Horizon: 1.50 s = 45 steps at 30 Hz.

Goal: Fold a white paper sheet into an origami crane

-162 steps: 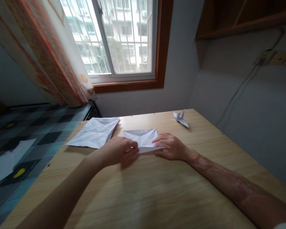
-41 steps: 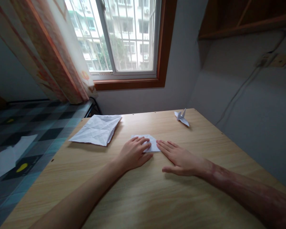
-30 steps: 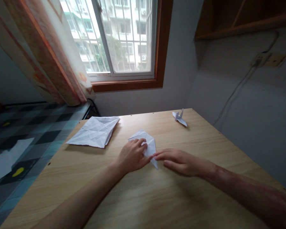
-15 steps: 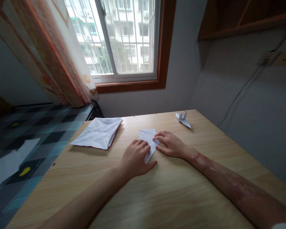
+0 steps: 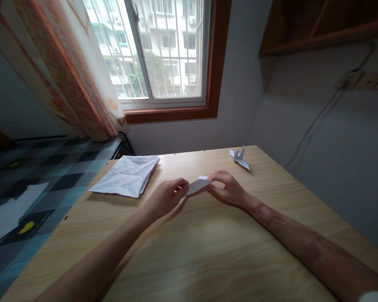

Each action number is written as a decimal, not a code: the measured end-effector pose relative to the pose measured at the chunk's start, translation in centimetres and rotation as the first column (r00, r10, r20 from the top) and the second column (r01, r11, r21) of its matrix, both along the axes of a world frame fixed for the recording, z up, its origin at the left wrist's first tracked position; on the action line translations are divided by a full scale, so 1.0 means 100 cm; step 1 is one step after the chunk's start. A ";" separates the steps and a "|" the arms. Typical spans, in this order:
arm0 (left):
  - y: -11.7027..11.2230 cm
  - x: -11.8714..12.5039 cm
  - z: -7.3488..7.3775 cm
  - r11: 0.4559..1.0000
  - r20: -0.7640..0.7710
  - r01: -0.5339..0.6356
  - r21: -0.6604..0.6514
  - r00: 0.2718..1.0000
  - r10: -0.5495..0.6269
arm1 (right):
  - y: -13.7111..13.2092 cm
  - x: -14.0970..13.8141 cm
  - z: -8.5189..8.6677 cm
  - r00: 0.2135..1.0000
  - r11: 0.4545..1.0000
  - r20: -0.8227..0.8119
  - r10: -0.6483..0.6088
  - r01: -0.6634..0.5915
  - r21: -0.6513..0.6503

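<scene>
Between my hands is a small folded piece of white paper, tilted and lifted a little off the wooden table. My left hand pinches its left end between thumb and fingers. At the paper's right end, the thumb and fingers of my right hand are closed on it. A creased white paper square lies to the left of my left hand. Beyond my right hand stands a folded paper crane, near the table's far right corner.
Left of the table is a bed with a checked cover, with white paper sheets on it. A window with a curtain is behind the table. A wooden shelf and a power socket are on the right wall.
The folded paper lay flat under my left hand; now it is tilted up off the table. My left hand has shifted left and pinches the paper's end. The right hand grips the other end.
</scene>
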<state>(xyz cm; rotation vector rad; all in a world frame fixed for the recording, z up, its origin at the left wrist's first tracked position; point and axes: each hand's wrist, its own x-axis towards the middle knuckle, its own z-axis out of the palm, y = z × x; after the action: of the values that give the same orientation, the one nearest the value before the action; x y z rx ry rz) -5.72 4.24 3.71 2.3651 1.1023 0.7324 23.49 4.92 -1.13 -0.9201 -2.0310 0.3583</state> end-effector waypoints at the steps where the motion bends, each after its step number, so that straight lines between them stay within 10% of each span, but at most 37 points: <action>1: 0.003 0.000 0.001 0.996 0.118 -0.007 -0.092 0.993 0.018 | 0.001 0.000 0.000 0.995 0.998 -0.093 -0.039 0.035 -0.052; 5: 0.011 -0.001 -0.005 0.950 0.266 -0.027 -0.310 0.957 0.114 | 0.010 -0.001 -0.004 0.926 0.942 -0.361 -0.112 -0.017 -0.336; 8: 0.010 -0.003 -0.016 0.967 0.074 -0.168 -0.189 0.980 0.184 | 0.013 -0.002 -0.014 0.931 0.898 -0.341 -0.126 -0.039 -0.438; 11: 0.005 -0.001 -0.029 0.978 -0.045 -0.161 0.134 0.985 0.169 | 0.013 -0.002 -0.025 0.979 0.934 -0.145 -0.140 0.083 -0.347; 14: 0.001 0.005 -0.039 0.959 -0.131 0.081 0.270 0.990 -0.047 | 0.011 -0.002 -0.028 0.986 0.948 -0.069 -0.152 0.126 -0.291; 21: -0.002 0.007 -0.039 0.947 -0.194 0.189 0.260 0.971 -0.141 | 0.000 -0.005 -0.018 0.992 0.969 -0.099 -0.083 0.057 -0.240; 29: 0.008 -0.002 -0.039 0.952 -0.237 0.129 0.277 0.970 -0.063 | -0.015 -0.009 -0.003 0.903 0.969 0.360 0.234 -0.248 -0.006; 45: 0.010 -0.007 -0.046 0.985 -0.482 0.126 0.120 0.875 -0.053 | -0.012 -0.042 0.001 0.821 0.981 0.548 0.159 -0.069 -0.182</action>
<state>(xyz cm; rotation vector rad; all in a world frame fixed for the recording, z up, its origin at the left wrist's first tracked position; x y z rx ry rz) -6.43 5.24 -0.88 2.7945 1.1432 0.1954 19.33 3.71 -1.02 -1.0933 -2.6403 0.3399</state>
